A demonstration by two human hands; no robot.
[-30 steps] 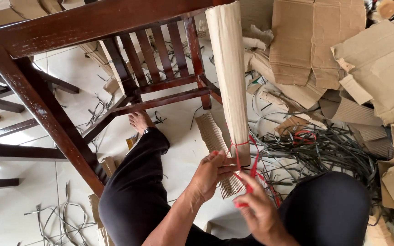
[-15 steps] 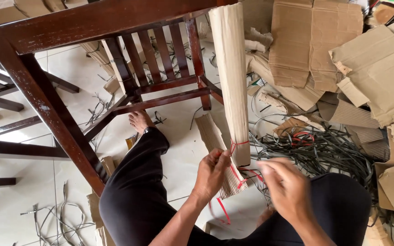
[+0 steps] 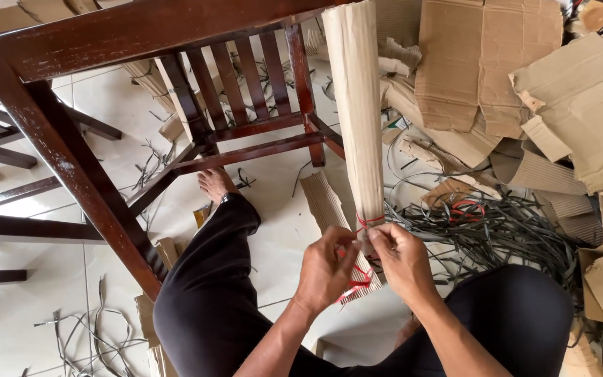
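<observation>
Left hand point(image 3: 326, 269) and right hand point(image 3: 400, 260) sit close together, fingers pinched on thin red plastic string point(image 3: 364, 222) wound round the lower end of a chair leg wrapped in ribbed tan corrugated cardboard point(image 3: 359, 119). The wrapped leg stands near upright between the knees in black trousers point(image 3: 207, 293). Dark brown wooden chair frame point(image 3: 106, 42) at left, black strap pile point(image 3: 497, 234) and loose cardboard sheets point(image 3: 525, 77) at right.

Matt corrugated cardboard wrap point(image 3: 359, 119), glossy wooden chair point(image 3: 99, 42)
</observation>
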